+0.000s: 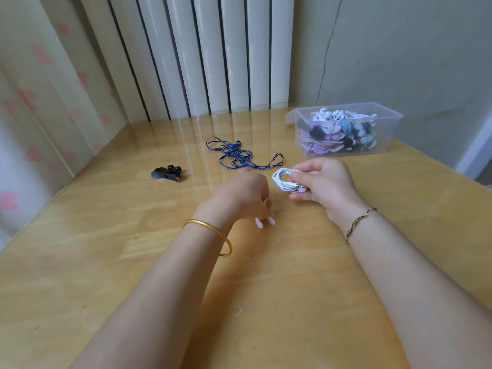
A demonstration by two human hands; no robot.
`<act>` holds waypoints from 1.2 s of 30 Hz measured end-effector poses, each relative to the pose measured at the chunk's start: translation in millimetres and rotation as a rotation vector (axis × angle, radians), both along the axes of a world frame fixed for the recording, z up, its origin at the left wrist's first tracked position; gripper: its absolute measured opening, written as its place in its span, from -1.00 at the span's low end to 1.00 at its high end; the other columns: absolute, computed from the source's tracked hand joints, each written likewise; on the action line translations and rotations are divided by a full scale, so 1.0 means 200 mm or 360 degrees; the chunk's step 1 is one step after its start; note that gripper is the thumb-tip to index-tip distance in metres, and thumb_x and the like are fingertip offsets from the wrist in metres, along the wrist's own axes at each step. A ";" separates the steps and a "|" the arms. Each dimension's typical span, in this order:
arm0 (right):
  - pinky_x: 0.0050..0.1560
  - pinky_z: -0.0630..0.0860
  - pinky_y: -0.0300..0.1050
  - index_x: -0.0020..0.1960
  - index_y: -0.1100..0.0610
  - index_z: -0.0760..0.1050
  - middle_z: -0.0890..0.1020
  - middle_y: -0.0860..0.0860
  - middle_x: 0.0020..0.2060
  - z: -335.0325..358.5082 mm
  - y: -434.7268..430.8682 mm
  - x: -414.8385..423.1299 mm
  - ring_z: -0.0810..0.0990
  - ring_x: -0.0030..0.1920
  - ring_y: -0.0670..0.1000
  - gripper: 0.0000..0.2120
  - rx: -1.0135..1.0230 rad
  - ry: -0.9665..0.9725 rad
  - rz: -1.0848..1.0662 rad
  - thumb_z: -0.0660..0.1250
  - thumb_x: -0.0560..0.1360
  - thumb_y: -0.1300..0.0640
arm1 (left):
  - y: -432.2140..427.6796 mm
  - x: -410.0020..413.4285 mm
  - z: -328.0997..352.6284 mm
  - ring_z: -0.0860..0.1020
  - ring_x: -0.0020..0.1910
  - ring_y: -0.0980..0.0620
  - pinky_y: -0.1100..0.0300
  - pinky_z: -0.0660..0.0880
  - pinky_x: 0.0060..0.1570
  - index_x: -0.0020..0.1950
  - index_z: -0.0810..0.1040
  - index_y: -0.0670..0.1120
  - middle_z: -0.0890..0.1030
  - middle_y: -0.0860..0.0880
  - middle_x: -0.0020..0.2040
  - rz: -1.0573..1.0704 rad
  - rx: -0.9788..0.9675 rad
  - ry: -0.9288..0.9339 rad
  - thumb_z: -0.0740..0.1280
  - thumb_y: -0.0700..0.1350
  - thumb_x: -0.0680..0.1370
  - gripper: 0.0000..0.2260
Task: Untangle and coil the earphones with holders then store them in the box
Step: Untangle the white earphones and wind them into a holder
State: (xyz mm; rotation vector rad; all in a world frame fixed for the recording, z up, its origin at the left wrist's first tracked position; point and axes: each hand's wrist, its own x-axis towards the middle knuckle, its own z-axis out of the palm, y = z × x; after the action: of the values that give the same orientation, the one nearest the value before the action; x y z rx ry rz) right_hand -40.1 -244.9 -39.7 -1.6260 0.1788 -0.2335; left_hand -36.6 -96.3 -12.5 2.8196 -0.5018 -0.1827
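Note:
My right hand point(323, 186) pinches a coiled white earphone point(281, 179) just above the table, its plug and earbuds tucked against my fingers. To its left, my left hand point(239, 195) is palm down and blurred, its fingers curled onto a small white holder point(263, 222) whose two ends poke out beneath it. A tangled blue earphone point(239, 155) lies on the table beyond both hands. The clear plastic box point(388, 145) stands open at the back right, holding several coiled earphones.
Black holders point(166, 173) lie in a small pile at the left of the wooden table point(106, 262). A curtain hangs at the left, white vertical panels stand behind, and a wall rises behind the box.

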 end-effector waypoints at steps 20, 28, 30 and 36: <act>-0.36 0.62 -0.20 -0.16 0.14 0.53 0.63 0.16 -0.16 -0.02 -0.01 0.01 0.61 -0.33 0.03 -0.89 -0.0310 -0.0165 -0.0391 0.35 0.47 0.33 | 0.02 -0.01 -0.01 0.46 -0.45 0.27 0.36 0.28 -0.48 -0.10 0.48 -0.04 0.53 0.07 -0.44 -0.0078 -0.0637 0.0190 0.42 -0.12 0.48 -0.88; -0.12 0.62 0.10 -0.17 0.02 0.54 0.64 0.05 -0.20 0.00 0.04 -0.01 0.65 -0.19 0.09 -0.80 -0.0611 -0.0364 -0.0255 0.34 0.45 0.32 | 0.03 0.03 0.09 0.34 -0.40 0.10 0.39 0.20 -0.54 -0.03 0.57 -0.08 0.43 0.02 -0.33 -0.0095 -0.0924 0.0116 0.41 -0.15 0.50 -0.92; -0.13 0.62 0.09 -0.16 0.02 0.55 0.64 0.01 -0.23 0.00 0.04 -0.01 0.65 -0.19 0.08 -0.81 -0.0631 -0.0398 -0.0235 0.34 0.46 0.32 | 0.03 0.05 0.10 0.36 -0.39 0.09 0.37 0.23 -0.51 -0.04 0.57 -0.07 0.43 0.03 -0.34 -0.0074 -0.0862 0.0105 0.42 -0.14 0.49 -0.92; -0.11 0.61 0.06 -0.06 0.11 0.61 0.60 -0.10 -0.25 0.02 0.06 -0.02 0.64 -0.18 0.04 -0.90 -0.0750 -0.0491 -0.0158 0.35 0.48 0.26 | 0.04 0.06 0.09 0.36 -0.44 0.08 0.24 0.23 -0.46 -0.11 0.54 -0.06 0.50 0.02 -0.36 -0.0034 -0.0710 0.0022 0.43 -0.07 0.48 -0.89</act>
State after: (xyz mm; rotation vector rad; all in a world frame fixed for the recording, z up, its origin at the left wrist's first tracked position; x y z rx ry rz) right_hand -43.9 -233.0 -36.4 -2.0221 -0.0377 -0.6350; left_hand -25.4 -88.8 5.2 2.3780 -0.4983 -0.0810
